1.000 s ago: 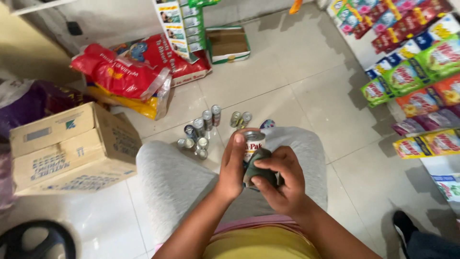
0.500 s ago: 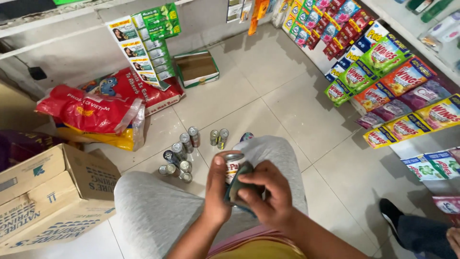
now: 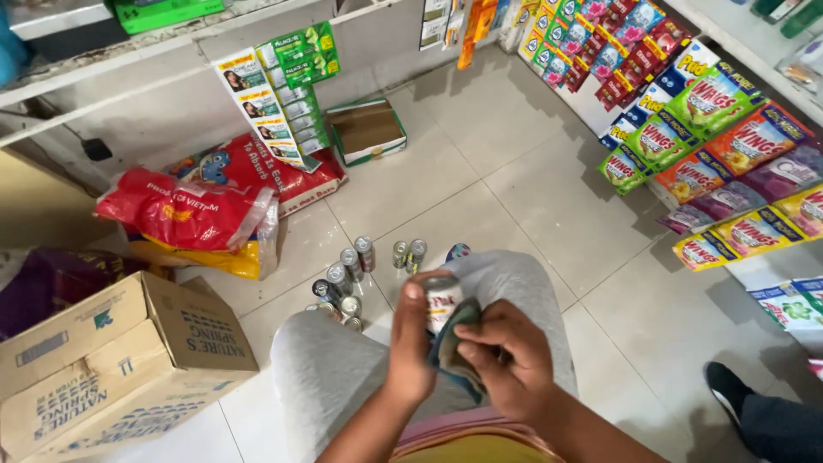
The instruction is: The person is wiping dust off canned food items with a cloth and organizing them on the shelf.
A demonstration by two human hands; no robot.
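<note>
My left hand (image 3: 410, 343) grips a small can (image 3: 441, 302) with a white and red label, held upright over my grey-trousered knees (image 3: 343, 377). My right hand (image 3: 504, 360) presses a dark blue-green cloth (image 3: 454, 347) against the can's side. On the tiled floor just beyond my knees stand several more small cans (image 3: 351, 270), some in a cluster at the left, two side by side (image 3: 410, 253) and one blue-topped can (image 3: 457, 251) by my right knee.
A brown cardboard box (image 3: 111, 360) sits at the left. Red and yellow sacks (image 3: 184, 214) lie by a counter. An open green-edged carton (image 3: 367, 130) is beyond. Hanging sachet strips (image 3: 703, 111) line the right. Another person's dark shoe (image 3: 729, 381) shows at lower right.
My view has tilted up and shifted, so the shelves and sachets show more. My hands stay on the can and cloth, with the right hand shifting along the can.
</note>
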